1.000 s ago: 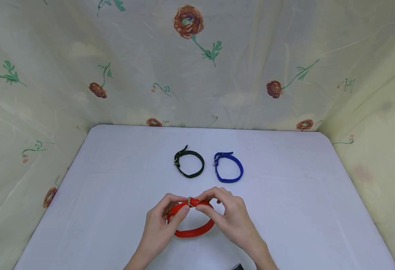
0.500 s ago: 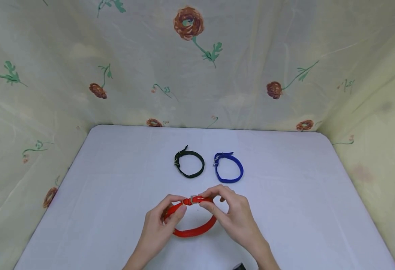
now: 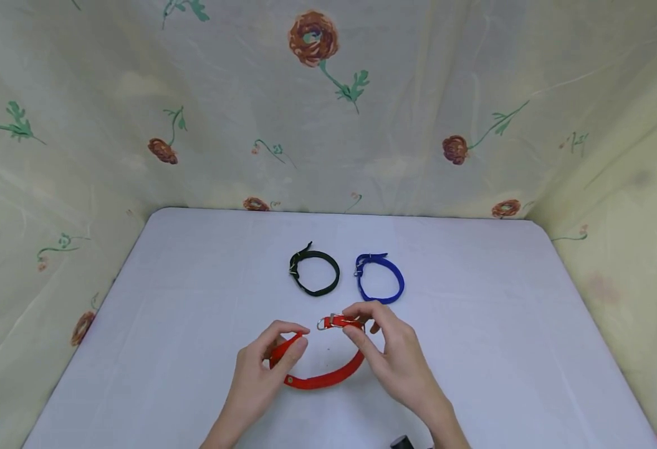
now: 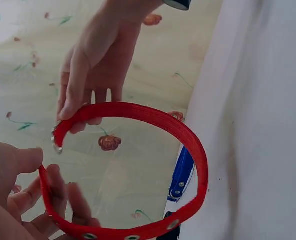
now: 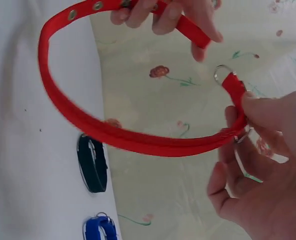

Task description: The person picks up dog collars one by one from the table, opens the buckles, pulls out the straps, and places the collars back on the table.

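Note:
A red collar (image 3: 328, 379) is held up between both hands, its two ends apart. My left hand (image 3: 261, 371) pinches the plain strap end between thumb and fingers. The right hand (image 3: 393, 352) pinches the other end beside its metal buckle (image 3: 334, 320). A metal D-ring (image 5: 223, 66) sticks out past the right fingers in the right wrist view. Metal eyelets (image 4: 173, 225) show along the strap near the left hand. Beyond the hands, a dark green collar (image 3: 338, 271) and a blue collar (image 3: 401, 284) lie looped on the table.
The table (image 3: 474, 312) has a white top with rounded far corners. A floral curtain (image 3: 390, 156) hangs behind it and at both sides. A small dark object (image 3: 401, 443) shows by the right wrist at the bottom edge.
The strap end has come out of the buckle, and the red collar's ends have parted. My right hand has moved right and slightly up with the buckle; the left hand has shifted slightly left.

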Demonstrator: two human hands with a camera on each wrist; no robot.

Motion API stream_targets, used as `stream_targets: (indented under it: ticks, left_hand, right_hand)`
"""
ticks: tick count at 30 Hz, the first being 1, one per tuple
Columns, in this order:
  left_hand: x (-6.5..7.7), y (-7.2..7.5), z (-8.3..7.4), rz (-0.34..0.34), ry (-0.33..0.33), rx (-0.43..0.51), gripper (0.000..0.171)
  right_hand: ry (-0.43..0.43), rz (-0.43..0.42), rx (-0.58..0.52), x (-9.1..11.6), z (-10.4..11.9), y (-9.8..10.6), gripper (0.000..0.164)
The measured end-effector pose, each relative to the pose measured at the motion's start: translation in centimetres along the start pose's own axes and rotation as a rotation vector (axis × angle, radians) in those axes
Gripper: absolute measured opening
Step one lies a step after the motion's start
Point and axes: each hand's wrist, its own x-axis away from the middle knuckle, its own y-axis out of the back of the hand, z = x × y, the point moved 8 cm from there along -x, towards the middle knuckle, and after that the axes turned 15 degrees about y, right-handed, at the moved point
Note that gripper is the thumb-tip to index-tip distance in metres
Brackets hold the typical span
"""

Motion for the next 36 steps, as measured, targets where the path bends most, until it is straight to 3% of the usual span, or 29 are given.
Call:
stream_targets:
  ticks: [8,13,17,20,24,30,33,36]
  left_hand:
    - [-0.4,1.8,0.1,-0.038,-0.066,0.042,0.013]
    - [-0.9,3.7,0.6,-0.098,-0.063,0.052,0.015]
    - [-1.4,5.4,1.2,-0.144,-0.041,0.085,0.013]
    - [-1.8,6.7,1.6,-0.173,-0.029,0.119,0.016]
    - [-2.3,8.6,2.3,-0.217,-0.017,0.155,0.025]
    - [-3.3,10.5,3.8,-0.226,0.05,0.205,0.032]
    - [-4.0,10.7,4.5,-0.212,0.101,0.203,0.033]
    - [-4.5,10.5,5.2,-0.216,0.155,0.151,0.03]
  right_hand:
    - [-0.083,0.177,-0.061,0.6,-1.3,0.4,0.042]
    - [-0.186,0.207,-0.061,1.0,-2.8,1.4,0.032]
    - [-0.278,0.106,-0.063,1.1,-4.1,3.1,0.02]
    - [-0.371,-0.002,-0.118,1.5,-5.4,4.4,0.023]
    - [-0.487,-0.183,-0.243,2.3,-7.3,6.3,0.036]
    - [-0.62,-0.433,-0.403,3.9,-10.2,8.5,0.033]
    - [-0.697,-0.437,-0.31,4.7,-11.4,9.1,0.032]
    - [-0.761,-0.363,-0.081,5.3,-12.3,9.5,0.038]
